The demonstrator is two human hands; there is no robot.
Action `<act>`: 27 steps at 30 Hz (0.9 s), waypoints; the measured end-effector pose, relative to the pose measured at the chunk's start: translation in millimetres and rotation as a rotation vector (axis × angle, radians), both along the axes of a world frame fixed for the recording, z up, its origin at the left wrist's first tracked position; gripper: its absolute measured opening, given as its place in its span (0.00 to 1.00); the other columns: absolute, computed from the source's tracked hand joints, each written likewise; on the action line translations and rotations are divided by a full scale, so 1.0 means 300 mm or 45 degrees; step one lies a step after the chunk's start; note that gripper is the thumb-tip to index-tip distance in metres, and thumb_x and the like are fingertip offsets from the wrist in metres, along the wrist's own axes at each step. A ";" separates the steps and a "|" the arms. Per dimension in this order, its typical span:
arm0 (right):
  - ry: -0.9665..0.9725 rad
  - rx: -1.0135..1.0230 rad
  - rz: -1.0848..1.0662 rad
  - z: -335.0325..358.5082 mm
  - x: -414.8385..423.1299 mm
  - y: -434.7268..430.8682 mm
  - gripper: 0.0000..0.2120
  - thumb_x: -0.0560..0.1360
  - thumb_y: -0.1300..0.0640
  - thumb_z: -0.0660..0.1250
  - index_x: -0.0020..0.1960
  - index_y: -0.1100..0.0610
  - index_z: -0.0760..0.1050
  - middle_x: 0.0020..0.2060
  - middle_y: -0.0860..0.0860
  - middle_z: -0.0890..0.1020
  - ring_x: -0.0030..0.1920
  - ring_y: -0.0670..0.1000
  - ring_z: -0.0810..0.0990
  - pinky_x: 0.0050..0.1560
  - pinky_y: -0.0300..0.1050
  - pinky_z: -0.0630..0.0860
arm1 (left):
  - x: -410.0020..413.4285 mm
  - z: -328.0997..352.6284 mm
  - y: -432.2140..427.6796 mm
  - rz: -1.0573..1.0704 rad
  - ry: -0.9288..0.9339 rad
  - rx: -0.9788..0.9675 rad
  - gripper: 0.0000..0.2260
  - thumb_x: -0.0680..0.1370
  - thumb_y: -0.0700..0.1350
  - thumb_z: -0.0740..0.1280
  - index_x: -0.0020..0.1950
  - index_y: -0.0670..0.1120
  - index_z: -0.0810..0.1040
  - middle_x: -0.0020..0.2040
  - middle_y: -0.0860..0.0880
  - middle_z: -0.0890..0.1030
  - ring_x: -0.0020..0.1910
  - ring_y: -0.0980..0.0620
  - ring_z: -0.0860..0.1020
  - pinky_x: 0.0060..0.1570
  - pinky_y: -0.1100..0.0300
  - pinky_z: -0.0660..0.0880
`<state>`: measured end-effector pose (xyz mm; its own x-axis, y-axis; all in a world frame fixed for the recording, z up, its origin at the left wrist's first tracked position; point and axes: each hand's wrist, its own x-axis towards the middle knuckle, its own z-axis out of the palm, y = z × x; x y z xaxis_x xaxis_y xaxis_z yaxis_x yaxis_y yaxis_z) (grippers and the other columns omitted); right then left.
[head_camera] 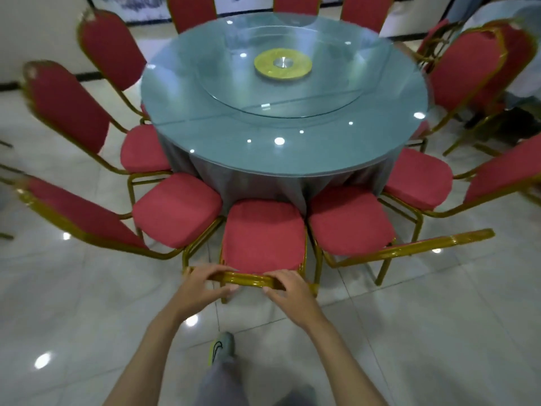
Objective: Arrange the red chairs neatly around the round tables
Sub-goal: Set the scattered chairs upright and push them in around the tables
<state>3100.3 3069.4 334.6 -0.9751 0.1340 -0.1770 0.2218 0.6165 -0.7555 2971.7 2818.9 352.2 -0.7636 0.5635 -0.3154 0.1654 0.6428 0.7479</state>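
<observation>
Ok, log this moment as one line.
left hand: grips chair back | right hand: grips chair back | chair: seat front at table skirt

A yellow disc with a small silver hub at its middle sits under the centre of a round glass turntable, which spreads out all around it. Below the disc, nearer the viewer, a grey cloth hangs down in folds. Further toward the viewer lies a floor of glossy pale tiles dotted with bright lamp reflections, and on it stands a grey shoe with a yellow-green sole, a grey trouser leg above it. Far left of the disc rises a white wall with a dark skirting.
</observation>
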 end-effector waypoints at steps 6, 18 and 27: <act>0.047 0.302 0.041 -0.038 0.020 0.024 0.19 0.78 0.54 0.70 0.69 0.48 0.76 0.60 0.44 0.81 0.60 0.48 0.77 0.59 0.45 0.72 | 0.012 -0.026 0.032 -0.257 0.312 -0.519 0.30 0.73 0.63 0.72 0.73 0.66 0.66 0.66 0.61 0.69 0.72 0.52 0.65 0.73 0.37 0.60; -0.233 0.408 0.067 -0.085 0.042 0.134 0.22 0.79 0.58 0.70 0.68 0.41 0.73 0.55 0.45 0.78 0.56 0.51 0.80 0.53 0.51 0.78 | 0.000 -0.082 0.127 0.027 0.402 -0.495 0.20 0.73 0.38 0.67 0.54 0.64 0.82 0.49 0.62 0.74 0.60 0.51 0.72 0.73 0.29 0.51; -0.358 0.558 0.059 -0.052 0.039 0.156 0.19 0.80 0.54 0.69 0.67 0.38 0.71 0.50 0.43 0.72 0.54 0.49 0.78 0.49 0.48 0.77 | 0.008 -0.043 0.131 -0.014 0.202 -0.320 0.17 0.75 0.45 0.67 0.59 0.65 0.79 0.58 0.61 0.71 0.67 0.52 0.67 0.75 0.29 0.40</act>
